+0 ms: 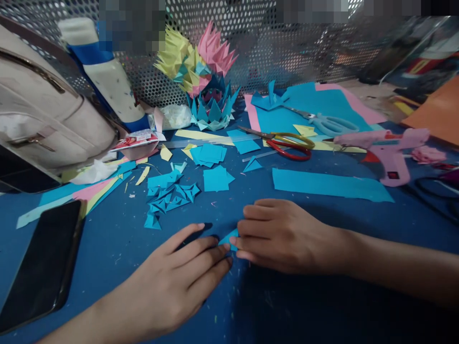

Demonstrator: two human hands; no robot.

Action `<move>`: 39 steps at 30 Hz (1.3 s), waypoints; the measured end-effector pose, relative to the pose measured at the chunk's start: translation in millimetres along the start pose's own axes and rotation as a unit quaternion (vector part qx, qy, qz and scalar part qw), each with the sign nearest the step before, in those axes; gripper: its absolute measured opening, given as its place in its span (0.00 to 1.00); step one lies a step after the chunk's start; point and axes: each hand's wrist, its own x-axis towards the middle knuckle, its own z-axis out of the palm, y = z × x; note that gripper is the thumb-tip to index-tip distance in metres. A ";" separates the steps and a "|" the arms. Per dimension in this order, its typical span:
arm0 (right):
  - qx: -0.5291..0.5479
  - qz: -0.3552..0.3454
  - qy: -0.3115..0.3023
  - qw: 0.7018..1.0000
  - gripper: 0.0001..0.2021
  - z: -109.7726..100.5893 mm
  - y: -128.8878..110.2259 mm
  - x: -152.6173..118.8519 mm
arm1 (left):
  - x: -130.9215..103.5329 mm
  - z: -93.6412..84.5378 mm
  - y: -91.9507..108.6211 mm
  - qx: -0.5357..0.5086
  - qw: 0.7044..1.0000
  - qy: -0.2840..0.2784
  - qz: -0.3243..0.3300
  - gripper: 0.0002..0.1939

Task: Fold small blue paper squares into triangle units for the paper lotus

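Observation:
A small folded piece of blue paper (pixel 229 239) lies low over the table between my two hands, mostly hidden by fingers. My right hand (pixel 287 234) has its fingers curled and closed on the paper's right side. From the left, my left hand (pixel 186 277) meets it with its fingertips together at the paper's edge, one outer finger lifted away; its thumb is hidden. Just beyond sit several small folded blue paper pieces (pixel 174 196) in a cluster and a stack of blue paper squares (pixel 217 179). One folded blue triangle (pixel 253 164) lies apart from them.
Behind are red-and-yellow-handled scissors (pixel 290 143), light-blue scissors (pixel 333 124), a pink glue gun (pixel 389 148), a blue paper strip (pixel 330 185) and a pointed paper model (pixel 213 102). A phone (pixel 43 263), bag (pixel 46 100) and white-and-blue bottle (pixel 107 81) stand left.

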 end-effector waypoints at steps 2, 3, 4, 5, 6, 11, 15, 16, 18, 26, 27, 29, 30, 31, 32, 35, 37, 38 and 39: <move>0.003 -0.007 -0.001 1.000 0.13 -2.0 -2.4 1.2 | -0.2 0.8 0.3 0.011 1.000 0.002 0.003 0.18; 0.007 -0.008 -0.002 1.000 0.13 -2.4 -2.7 1.3 | -0.2 1.0 0.4 0.015 1.000 0.001 0.005 0.18; 0.011 -0.009 -0.002 1.000 0.13 -2.6 -2.1 1.1 | -0.2 1.1 0.4 0.018 1.000 0.001 0.007 0.18; 0.016 -0.009 -0.002 1.000 0.12 -2.6 -0.8 0.7 | 0.0 0.9 0.3 0.019 1.000 0.000 0.007 0.18; 0.022 -0.010 -0.001 1.000 0.12 -2.6 1.1 0.1 | 0.1 0.7 0.1 0.019 1.000 -0.001 0.008 0.18; 0.069 -0.029 -0.002 0.997 0.15 -2.5 14.3 -2.2 | 1.2 -0.3 -1.0 0.013 1.000 -0.003 0.008 0.18; 0.103 -0.009 -0.005 0.995 0.17 1.4 19.6 -2.4 | 1.9 0.1 -1.6 0.007 1.000 -0.004 0.005 0.18; 0.118 0.000 -0.001 0.993 0.17 2.9 20.5 -2.5 | 1.7 0.3 -1.7 0.008 1.000 0.000 0.005 0.18; 0.162 0.016 0.009 0.987 0.16 5.8 22.7 -3.0 | 0.4 0.6 -2.0 0.006 1.000 0.009 0.010 0.18; 0.287 0.092 -0.017 0.953 0.09 6.2 29.8 -0.6 | -7.7 2.2 0.5 -0.029 0.999 0.039 0.021 0.20; 0.272 0.092 -0.030 0.957 0.10 6.3 29.5 0.0 | -8.1 2.5 0.8 -0.030 0.998 0.041 0.021 0.20; 0.247 0.085 -0.050 0.964 0.10 6.8 28.9 0.5 | -8.1 3.2 0.6 -0.028 0.998 0.047 0.018 0.18; 0.241 0.080 -0.055 0.966 0.09 7.1 28.7 0.5 | -7.6 3.6 0.0 -0.027 0.998 0.054 0.010 0.17; 0.236 0.073 -0.057 0.967 0.07 7.2 28.5 0.2 | -6.9 3.8 -1.0 -0.026 0.998 0.063 0.002 0.17; 0.232 0.065 -0.056 0.969 0.06 7.3 28.2 -0.2 | -5.8 4.0 -2.2 -0.027 0.997 0.072 -0.010 0.16; 0.204 0.029 -0.034 0.978 0.05 6.8 26.0 -1.5 | -0.9 3.3 -5.9 -0.037 0.993 0.085 -0.078 0.12; 0.164 0.007 -0.010 0.986 0.05 6.6 22.9 -1.7 | 3.4 2.3 -6.7 -0.054 0.987 0.077 -0.133 0.07; 0.145 0.000 0.004 0.989 0.05 6.8 20.9 -1.6 | 5.7 1.9 -6.2 -0.067 0.983 0.071 -0.155 0.06; 0.130 -0.003 0.020 0.991 0.05 7.2 18.5 -1.4 | 8.1 1.7 -5.0 -0.084 0.979 0.066 -0.173 0.09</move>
